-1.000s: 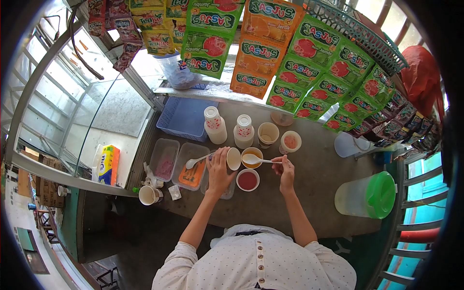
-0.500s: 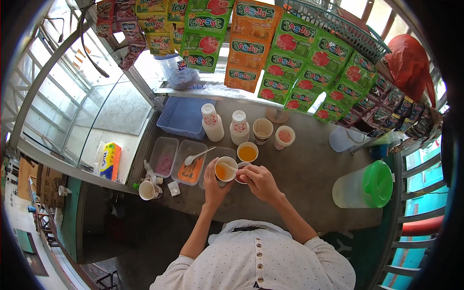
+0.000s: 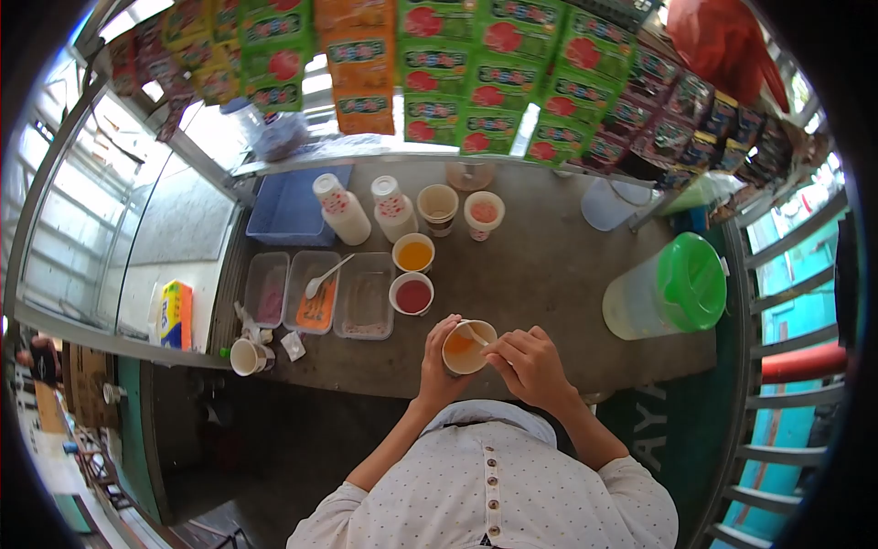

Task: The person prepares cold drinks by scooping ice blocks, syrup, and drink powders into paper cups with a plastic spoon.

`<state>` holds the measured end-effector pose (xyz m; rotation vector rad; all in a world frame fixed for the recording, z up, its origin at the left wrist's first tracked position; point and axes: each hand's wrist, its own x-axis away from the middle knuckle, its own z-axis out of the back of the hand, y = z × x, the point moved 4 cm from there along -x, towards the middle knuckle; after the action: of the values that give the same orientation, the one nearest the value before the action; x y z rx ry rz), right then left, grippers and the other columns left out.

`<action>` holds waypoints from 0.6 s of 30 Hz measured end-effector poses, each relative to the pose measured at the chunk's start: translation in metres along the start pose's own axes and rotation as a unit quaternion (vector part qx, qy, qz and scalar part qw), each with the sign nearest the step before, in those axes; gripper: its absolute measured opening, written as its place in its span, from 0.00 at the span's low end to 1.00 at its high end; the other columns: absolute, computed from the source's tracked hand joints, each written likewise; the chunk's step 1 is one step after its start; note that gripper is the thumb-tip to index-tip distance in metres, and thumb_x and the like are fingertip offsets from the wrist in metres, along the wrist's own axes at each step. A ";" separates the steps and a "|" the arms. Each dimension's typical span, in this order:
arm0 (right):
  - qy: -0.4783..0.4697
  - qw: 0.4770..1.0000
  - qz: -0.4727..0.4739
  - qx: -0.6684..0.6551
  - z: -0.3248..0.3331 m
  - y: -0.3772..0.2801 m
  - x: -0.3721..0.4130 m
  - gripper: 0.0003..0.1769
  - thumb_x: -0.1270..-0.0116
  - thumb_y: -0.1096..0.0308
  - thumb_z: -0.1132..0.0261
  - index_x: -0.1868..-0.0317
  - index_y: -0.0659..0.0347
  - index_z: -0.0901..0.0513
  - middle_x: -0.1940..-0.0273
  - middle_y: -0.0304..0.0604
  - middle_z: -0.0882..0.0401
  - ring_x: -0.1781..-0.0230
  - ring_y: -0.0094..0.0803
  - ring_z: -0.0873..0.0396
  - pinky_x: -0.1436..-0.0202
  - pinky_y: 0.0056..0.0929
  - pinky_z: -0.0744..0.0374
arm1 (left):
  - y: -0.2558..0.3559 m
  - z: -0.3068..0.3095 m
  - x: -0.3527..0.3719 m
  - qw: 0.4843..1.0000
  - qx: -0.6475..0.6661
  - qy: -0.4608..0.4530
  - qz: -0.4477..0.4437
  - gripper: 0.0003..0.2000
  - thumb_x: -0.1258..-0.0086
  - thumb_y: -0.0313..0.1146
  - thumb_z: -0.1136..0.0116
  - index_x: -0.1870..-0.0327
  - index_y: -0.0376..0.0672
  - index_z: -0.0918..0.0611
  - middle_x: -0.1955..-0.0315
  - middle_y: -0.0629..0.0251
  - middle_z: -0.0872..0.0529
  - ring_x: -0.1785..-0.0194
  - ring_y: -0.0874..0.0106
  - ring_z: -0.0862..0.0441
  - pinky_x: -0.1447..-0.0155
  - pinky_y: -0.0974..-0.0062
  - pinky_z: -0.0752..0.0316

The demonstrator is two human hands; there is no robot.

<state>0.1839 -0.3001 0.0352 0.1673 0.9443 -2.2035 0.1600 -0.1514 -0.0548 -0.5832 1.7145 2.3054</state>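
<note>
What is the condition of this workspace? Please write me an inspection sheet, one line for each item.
Surface: brown table, with cups and tubs towards its left side.
Job's things: held cup with orange liquid; white spoon dips into it.
Clutter: crumpled tissue near the table's front edge.
Hands: left hand holds the cup; right hand holds the spoon.
Cables: nothing seen on the table.
Surroundings: sachets hang behind; green-lidded jug at right, blue basket at left.
</note>
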 end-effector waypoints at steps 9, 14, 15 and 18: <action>0.006 0.997 -0.068 0.032 0.005 0.030 0.021 0.11 0.33 0.62 0.42 0.70 0.59 0.21 0.74 0.40 0.22 0.76 0.34 0.26 0.68 0.33 0.34 | -0.023 -0.045 -0.012 0.992 0.066 -0.109 0.021 0.39 0.53 0.27 0.27 0.37 0.42 0.36 0.40 0.54 0.29 0.38 0.57 0.29 0.37 0.65 0.31; 0.036 0.995 -0.086 0.038 0.001 0.050 0.016 0.10 0.33 0.64 0.42 0.69 0.60 0.20 0.73 0.41 0.21 0.74 0.34 0.25 0.67 0.33 0.35 | -0.035 -0.057 -0.011 0.989 0.065 -0.121 0.044 0.39 0.52 0.27 0.27 0.37 0.43 0.36 0.40 0.56 0.29 0.39 0.58 0.28 0.37 0.66 0.31; 0.002 0.995 -0.093 0.045 0.003 0.051 0.015 0.10 0.33 0.64 0.42 0.69 0.60 0.20 0.73 0.41 0.21 0.74 0.34 0.25 0.67 0.33 0.34 | -0.038 -0.057 -0.012 0.990 0.069 -0.114 0.051 0.39 0.51 0.28 0.27 0.37 0.43 0.36 0.40 0.56 0.29 0.39 0.60 0.27 0.38 0.66 0.30; -0.014 0.995 -0.092 0.023 -0.005 0.057 0.012 0.10 0.33 0.64 0.42 0.69 0.59 0.20 0.73 0.41 0.21 0.74 0.35 0.25 0.67 0.33 0.34 | -0.043 -0.060 -0.013 0.989 0.066 -0.111 0.067 0.38 0.51 0.29 0.27 0.37 0.43 0.36 0.41 0.57 0.28 0.40 0.62 0.27 0.38 0.67 0.30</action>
<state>0.2122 -0.3302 -0.0063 0.0733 0.9261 -2.3912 0.2003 -0.1943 -0.1015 -0.1832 1.8277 2.2235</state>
